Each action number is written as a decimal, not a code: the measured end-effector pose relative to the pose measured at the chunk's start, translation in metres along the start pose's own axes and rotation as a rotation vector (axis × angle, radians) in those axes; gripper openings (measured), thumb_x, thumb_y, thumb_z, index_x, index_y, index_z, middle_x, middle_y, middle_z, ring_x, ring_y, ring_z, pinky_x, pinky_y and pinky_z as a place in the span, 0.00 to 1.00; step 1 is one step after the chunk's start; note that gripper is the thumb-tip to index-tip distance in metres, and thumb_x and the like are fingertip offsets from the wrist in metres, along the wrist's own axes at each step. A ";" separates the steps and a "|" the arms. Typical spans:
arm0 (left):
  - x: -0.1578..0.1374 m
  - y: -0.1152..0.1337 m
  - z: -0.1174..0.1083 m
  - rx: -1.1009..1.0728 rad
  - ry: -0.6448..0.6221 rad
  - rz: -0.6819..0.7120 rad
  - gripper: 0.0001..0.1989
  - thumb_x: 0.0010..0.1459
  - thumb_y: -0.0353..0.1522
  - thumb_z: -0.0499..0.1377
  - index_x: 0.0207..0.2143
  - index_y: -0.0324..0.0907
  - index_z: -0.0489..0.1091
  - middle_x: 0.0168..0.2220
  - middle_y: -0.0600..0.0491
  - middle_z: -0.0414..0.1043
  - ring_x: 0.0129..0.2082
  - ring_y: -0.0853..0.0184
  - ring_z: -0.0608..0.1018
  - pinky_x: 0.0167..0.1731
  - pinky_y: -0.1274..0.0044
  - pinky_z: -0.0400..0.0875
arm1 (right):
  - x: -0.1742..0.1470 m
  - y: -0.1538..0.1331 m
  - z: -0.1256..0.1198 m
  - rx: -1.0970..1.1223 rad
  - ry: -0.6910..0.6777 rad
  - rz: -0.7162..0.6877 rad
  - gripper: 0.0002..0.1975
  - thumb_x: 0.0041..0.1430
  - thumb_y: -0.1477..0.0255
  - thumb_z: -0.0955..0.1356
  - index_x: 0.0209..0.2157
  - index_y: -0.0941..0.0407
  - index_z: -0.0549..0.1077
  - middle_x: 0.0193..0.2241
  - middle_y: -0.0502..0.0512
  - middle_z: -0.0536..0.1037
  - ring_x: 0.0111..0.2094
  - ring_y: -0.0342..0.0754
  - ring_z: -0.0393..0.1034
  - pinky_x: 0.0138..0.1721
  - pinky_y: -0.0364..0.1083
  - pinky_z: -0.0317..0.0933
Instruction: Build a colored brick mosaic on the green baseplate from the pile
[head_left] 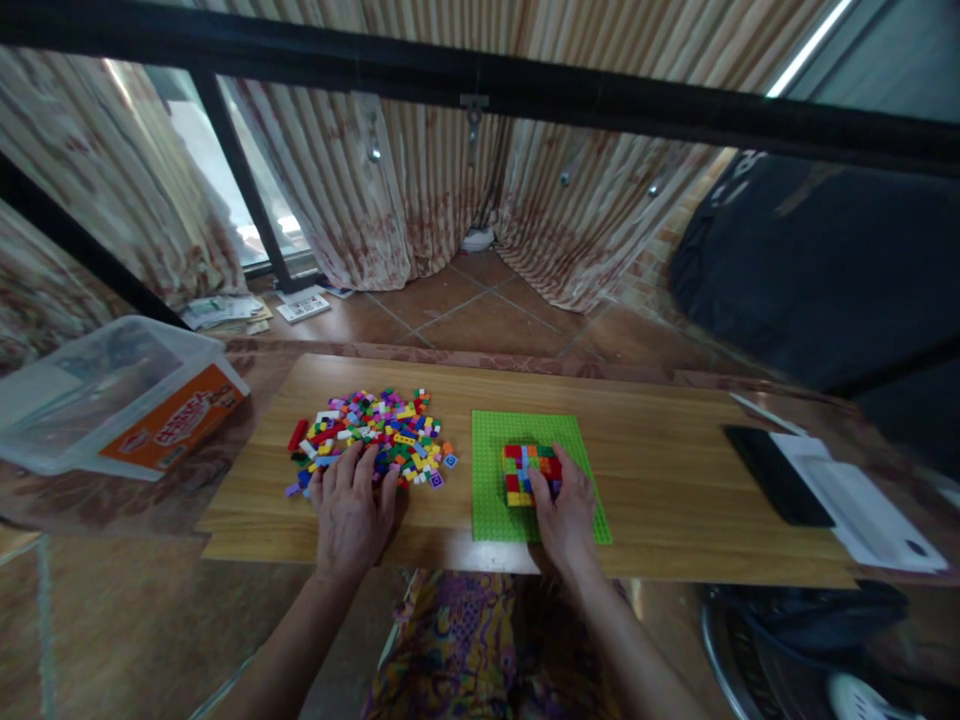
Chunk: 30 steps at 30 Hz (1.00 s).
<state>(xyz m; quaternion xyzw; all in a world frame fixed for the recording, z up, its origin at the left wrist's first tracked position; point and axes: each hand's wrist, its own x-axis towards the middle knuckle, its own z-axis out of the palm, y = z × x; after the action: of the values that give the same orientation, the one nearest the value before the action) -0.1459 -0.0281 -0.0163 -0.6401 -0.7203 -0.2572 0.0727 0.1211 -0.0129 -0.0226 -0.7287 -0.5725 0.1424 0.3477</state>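
Note:
My left hand (350, 510) rests at the near edge of a heap of small coloured toy bricks (390, 420), its fingers apart and reaching into them. What lies beneath those fingertips is hidden. On a green studded baseplate (491, 520) stands a multicoloured brick block (517, 470) of red, yellow, blue and green pieces. My right hand (568, 505) grips this block from its right side, thumb across the near part and fingers toward the far right corner, covering part of it.
A wooden board (652, 460) carries the bricks and baseplate. To the left sits a clear plastic bin (112, 400) with an orange label. On the right lie a black flat object (776, 475) and a white box (877, 510). A dark metal bar (480, 70) crosses before the curtains (420, 200).

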 end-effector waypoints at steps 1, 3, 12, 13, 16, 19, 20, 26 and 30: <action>0.000 0.000 0.000 0.000 -0.001 -0.003 0.21 0.63 0.41 0.52 0.52 0.38 0.69 0.55 0.40 0.70 0.53 0.51 0.70 0.57 0.60 0.54 | 0.000 0.001 0.000 -0.001 -0.004 -0.006 0.32 0.60 0.52 0.60 0.58 0.58 0.65 0.50 0.67 0.73 0.52 0.60 0.64 0.53 0.62 0.55; 0.000 0.000 0.000 -0.003 -0.003 -0.015 0.21 0.63 0.41 0.52 0.52 0.38 0.69 0.54 0.41 0.70 0.53 0.51 0.70 0.57 0.60 0.54 | 0.002 0.004 -0.001 0.023 -0.012 -0.024 0.31 0.61 0.53 0.59 0.59 0.57 0.64 0.52 0.66 0.72 0.54 0.60 0.63 0.54 0.62 0.54; -0.001 0.002 -0.001 -0.021 -0.018 -0.042 0.22 0.63 0.41 0.52 0.53 0.38 0.69 0.55 0.41 0.70 0.54 0.51 0.69 0.58 0.59 0.53 | 0.006 0.013 -0.007 0.135 -0.055 -0.041 0.29 0.63 0.56 0.55 0.58 0.58 0.65 0.55 0.65 0.70 0.57 0.56 0.61 0.58 0.60 0.52; -0.001 0.002 -0.001 -0.022 -0.018 -0.039 0.22 0.63 0.41 0.51 0.53 0.38 0.69 0.55 0.41 0.70 0.54 0.51 0.69 0.58 0.59 0.53 | 0.005 0.012 -0.007 0.105 -0.051 -0.045 0.30 0.63 0.55 0.56 0.59 0.58 0.64 0.54 0.66 0.70 0.57 0.56 0.60 0.58 0.61 0.52; -0.001 0.003 -0.001 -0.032 -0.022 -0.042 0.22 0.63 0.41 0.52 0.53 0.39 0.69 0.55 0.41 0.70 0.55 0.51 0.69 0.58 0.59 0.53 | 0.002 0.009 -0.005 0.039 -0.033 -0.048 0.30 0.63 0.56 0.56 0.59 0.58 0.64 0.53 0.66 0.71 0.56 0.57 0.61 0.57 0.61 0.53; -0.001 0.002 0.000 -0.031 -0.029 -0.051 0.22 0.63 0.41 0.52 0.53 0.38 0.69 0.55 0.41 0.70 0.54 0.51 0.69 0.58 0.59 0.53 | 0.001 0.008 -0.003 0.006 -0.030 -0.072 0.28 0.63 0.57 0.56 0.58 0.57 0.65 0.53 0.65 0.72 0.55 0.56 0.62 0.55 0.61 0.54; -0.001 0.002 0.000 -0.031 -0.031 -0.051 0.22 0.63 0.41 0.52 0.53 0.38 0.69 0.55 0.41 0.70 0.54 0.51 0.69 0.58 0.58 0.53 | 0.002 0.008 -0.002 0.000 -0.028 -0.078 0.28 0.63 0.57 0.55 0.58 0.56 0.66 0.52 0.65 0.72 0.54 0.56 0.62 0.55 0.61 0.54; -0.003 0.001 -0.001 -0.041 -0.026 -0.051 0.22 0.63 0.41 0.51 0.53 0.39 0.69 0.56 0.41 0.69 0.55 0.51 0.69 0.58 0.57 0.53 | 0.006 0.018 0.000 0.033 -0.043 -0.104 0.29 0.63 0.55 0.56 0.57 0.57 0.67 0.53 0.65 0.72 0.54 0.57 0.63 0.56 0.62 0.54; -0.004 0.000 -0.001 -0.051 -0.027 -0.044 0.20 0.64 0.40 0.51 0.53 0.40 0.69 0.56 0.41 0.69 0.56 0.51 0.69 0.58 0.57 0.54 | 0.004 0.020 -0.005 0.075 -0.001 -0.142 0.28 0.63 0.55 0.56 0.56 0.57 0.68 0.52 0.65 0.72 0.53 0.57 0.64 0.56 0.62 0.55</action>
<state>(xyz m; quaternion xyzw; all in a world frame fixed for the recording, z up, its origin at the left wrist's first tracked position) -0.1452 -0.0326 -0.0169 -0.6291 -0.7284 -0.2685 0.0409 0.1406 -0.0127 -0.0312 -0.6728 -0.6172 0.1390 0.3836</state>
